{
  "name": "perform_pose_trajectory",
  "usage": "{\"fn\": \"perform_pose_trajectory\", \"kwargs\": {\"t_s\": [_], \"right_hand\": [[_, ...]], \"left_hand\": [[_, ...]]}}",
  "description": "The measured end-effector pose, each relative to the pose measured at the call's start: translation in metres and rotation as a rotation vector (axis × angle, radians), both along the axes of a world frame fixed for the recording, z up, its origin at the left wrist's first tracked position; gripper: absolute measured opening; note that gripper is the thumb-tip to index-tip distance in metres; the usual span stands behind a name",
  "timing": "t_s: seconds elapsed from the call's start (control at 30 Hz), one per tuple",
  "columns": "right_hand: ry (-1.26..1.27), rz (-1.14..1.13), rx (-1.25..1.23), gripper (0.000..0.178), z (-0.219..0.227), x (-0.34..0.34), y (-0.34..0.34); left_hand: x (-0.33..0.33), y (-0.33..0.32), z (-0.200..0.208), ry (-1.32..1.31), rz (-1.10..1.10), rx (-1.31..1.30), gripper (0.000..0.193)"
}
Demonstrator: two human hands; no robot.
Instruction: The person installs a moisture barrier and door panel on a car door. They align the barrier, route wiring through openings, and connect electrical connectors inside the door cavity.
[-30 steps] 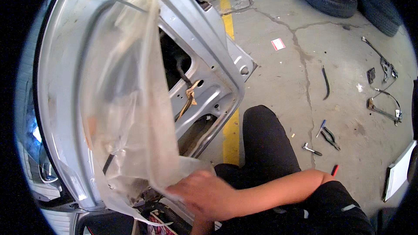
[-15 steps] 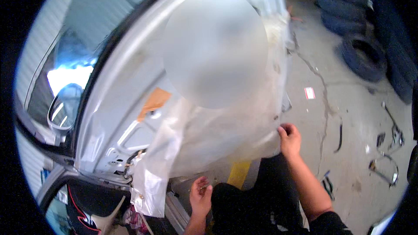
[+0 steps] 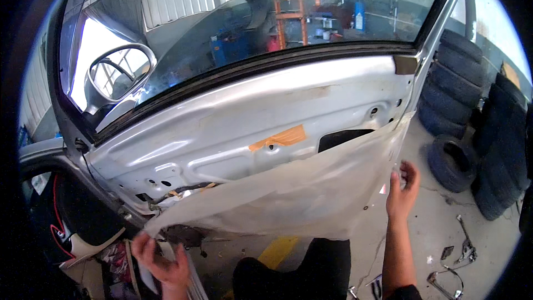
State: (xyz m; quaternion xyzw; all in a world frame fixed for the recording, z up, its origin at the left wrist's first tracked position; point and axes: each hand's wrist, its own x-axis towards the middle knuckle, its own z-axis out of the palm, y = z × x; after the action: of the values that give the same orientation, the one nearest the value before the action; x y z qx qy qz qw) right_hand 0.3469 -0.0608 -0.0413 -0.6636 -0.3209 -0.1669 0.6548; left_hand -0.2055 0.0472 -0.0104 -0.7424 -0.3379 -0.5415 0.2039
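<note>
Milky translucent plastic sheeting (image 3: 288, 194) hangs low across the silver metal car door (image 3: 222, 119), probably light, limp and easily torn, so best taken by its corners, my left grip (image 3: 166, 269) spread at one, contact unclear, my right grip (image 3: 400, 200) spread beside its edge.

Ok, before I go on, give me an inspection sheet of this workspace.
Surface: grey floor, cracked, with a yellow stripe.
Job's things: plastic sheet across the lower part of the silver door; orange tape above it.
Clutter: metal parts on the floor; tools partly visible at the lower edge.
Hands: left hand open by the sheet's left corner, contact unclear; right hand open beside its right edge.
Cables: dark wiring at the door's lower left.
Surroundings: stacked tyres, side mirror.
</note>
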Motion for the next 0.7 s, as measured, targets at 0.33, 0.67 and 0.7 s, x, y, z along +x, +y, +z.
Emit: {"fn": "perform_pose_trajectory", "kwargs": {"t_s": [0.33,0.67,0.7], "right_hand": [[0.091,0.259,0.072,0.043,0.112,0.08,0.031],[-0.112,0.175,0.186,0.026,0.162,0.068,0.052],[-0.098,0.208,0.247,0.023,0.171,0.064,0.055]], "left_hand": [[0.027,0.053,0.108,0.301,-0.096,0.005,0.028],[0.032,0.102,0.149,0.163,0.069,0.031,0.012],[0.032,0.111,0.151,0.148,0.074,0.019,0.013]]}}
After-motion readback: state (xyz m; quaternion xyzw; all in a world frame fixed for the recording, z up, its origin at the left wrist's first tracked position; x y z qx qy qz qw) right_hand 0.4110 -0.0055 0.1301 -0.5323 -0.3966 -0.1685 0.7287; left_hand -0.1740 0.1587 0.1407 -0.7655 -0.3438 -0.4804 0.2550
